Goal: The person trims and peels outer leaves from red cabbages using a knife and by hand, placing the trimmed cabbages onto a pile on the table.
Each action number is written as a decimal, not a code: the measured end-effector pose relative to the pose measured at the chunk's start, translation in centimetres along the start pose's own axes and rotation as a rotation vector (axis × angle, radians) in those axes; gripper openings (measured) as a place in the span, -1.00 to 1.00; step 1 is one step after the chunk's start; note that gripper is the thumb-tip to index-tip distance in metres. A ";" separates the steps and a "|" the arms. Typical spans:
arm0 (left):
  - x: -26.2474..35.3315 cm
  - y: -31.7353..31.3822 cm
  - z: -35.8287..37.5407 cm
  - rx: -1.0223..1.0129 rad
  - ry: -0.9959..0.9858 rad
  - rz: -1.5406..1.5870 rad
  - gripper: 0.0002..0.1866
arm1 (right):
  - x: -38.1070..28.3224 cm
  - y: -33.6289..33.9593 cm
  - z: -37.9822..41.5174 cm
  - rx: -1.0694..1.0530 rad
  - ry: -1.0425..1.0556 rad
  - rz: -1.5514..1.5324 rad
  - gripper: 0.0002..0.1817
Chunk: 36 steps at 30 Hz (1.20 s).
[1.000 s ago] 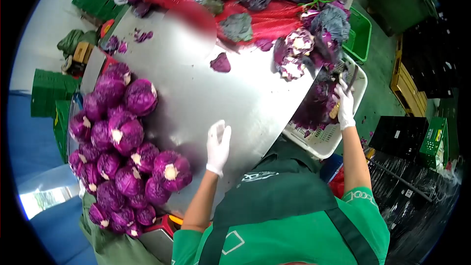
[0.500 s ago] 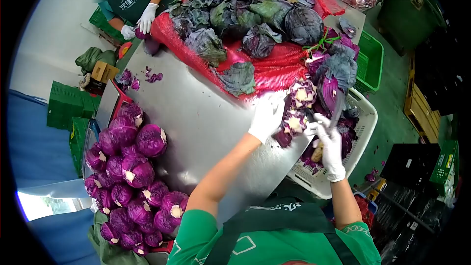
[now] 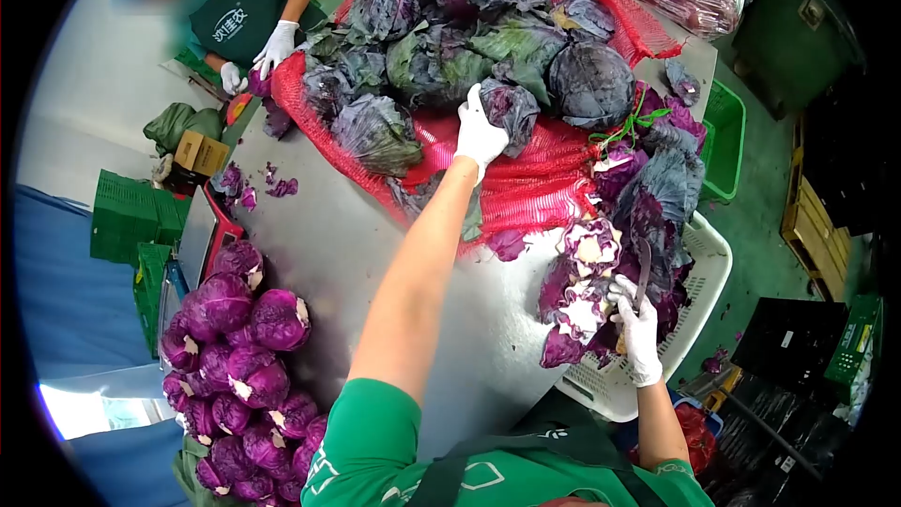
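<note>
My left hand (image 3: 481, 134), in a white glove, reaches over the red mesh sack (image 3: 554, 155) and grips the side of a red cabbage (image 3: 510, 115) with dark outer leaves. My right hand (image 3: 638, 333), also gloved, holds a knife (image 3: 644, 272) with its blade pointing up. Left of the knife, cut leaf bases with pale stem pieces (image 3: 593, 249) lie at the table edge. Loose purple and grey-green leaves (image 3: 662, 178) are heaped behind them. More untrimmed cabbages (image 3: 591, 84) rest on the sack.
Trimmed purple cabbages (image 3: 258, 376) are piled at the left of the metal table (image 3: 347, 253). A white basket (image 3: 709, 296) with leaves stands at the right edge, near a green crate (image 3: 725, 136). Across the table, a co-worker's gloved hands (image 3: 275, 45) handle a cabbage.
My left hand has moved from beside the cut leaf bases up and away to a cabbage on the sack. My right hand, with the knife, has shifted slightly lower.
</note>
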State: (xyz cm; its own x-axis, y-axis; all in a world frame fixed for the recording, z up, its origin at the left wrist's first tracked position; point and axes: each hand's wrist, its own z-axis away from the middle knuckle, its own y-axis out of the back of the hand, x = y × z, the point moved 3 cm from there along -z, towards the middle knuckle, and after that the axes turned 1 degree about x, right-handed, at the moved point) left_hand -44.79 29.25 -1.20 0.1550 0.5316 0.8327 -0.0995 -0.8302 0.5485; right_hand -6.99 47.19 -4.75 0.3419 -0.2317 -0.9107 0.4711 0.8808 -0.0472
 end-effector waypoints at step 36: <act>4.6 9.2 39.3 -0.191 -0.113 0.470 0.00 | -3.9 -10.1 13.3 -0.027 0.326 0.243 -0.73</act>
State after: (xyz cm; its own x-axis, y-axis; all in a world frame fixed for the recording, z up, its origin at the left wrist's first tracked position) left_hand -6.39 17.52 4.73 0.1549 0.0788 0.9848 -0.3603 -0.9237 0.1306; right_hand -2.26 33.72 4.78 0.1625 0.1236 -0.9789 0.3857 0.9052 0.1783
